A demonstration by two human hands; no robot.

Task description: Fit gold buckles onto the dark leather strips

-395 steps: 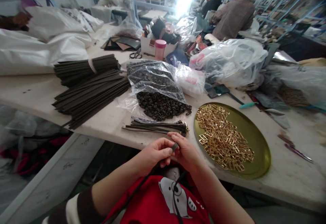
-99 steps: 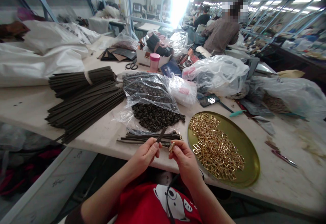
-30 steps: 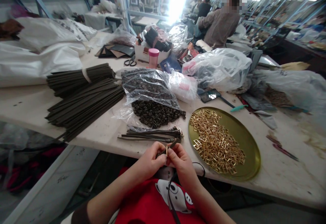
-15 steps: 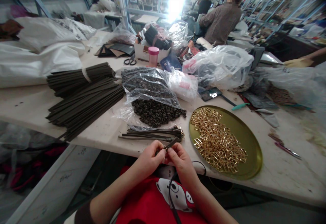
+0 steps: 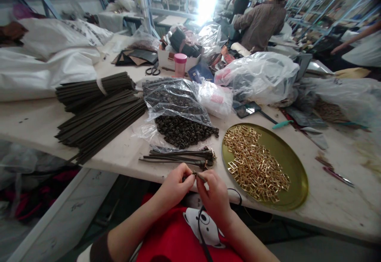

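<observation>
At the table's front edge, my left hand (image 5: 179, 183) and my right hand (image 5: 214, 192) meet with fingertips pinched on a small dark strap (image 5: 201, 178). Most of the strap is hidden by the fingers. Just beyond them lie several narrow dark straps (image 5: 175, 160) with gold buckles at their right ends. Behind these, a clear plastic bag (image 5: 178, 111) spills small dark loops (image 5: 184, 131). To the right stands a round gold tray (image 5: 299, 176) holding a heap of gold rectangular buckles (image 5: 257, 166). Long dark strips (image 5: 101, 123) are stacked at the left, the rear bundle tied with a band.
Farther back are black scissors (image 5: 152, 70), a pink-lidded jar (image 5: 180, 65), a phone (image 5: 247, 110) and plastic bags (image 5: 262, 77). A turquoise-handled tool (image 5: 282, 124) and a pink-handled tool (image 5: 337, 176) lie right. A person (image 5: 260, 24) stands beyond the table.
My right hand has turned and its fingers have curled in. The strap end that stuck up between the hands now shows only as a short piece. Another person's arm at far right has moved.
</observation>
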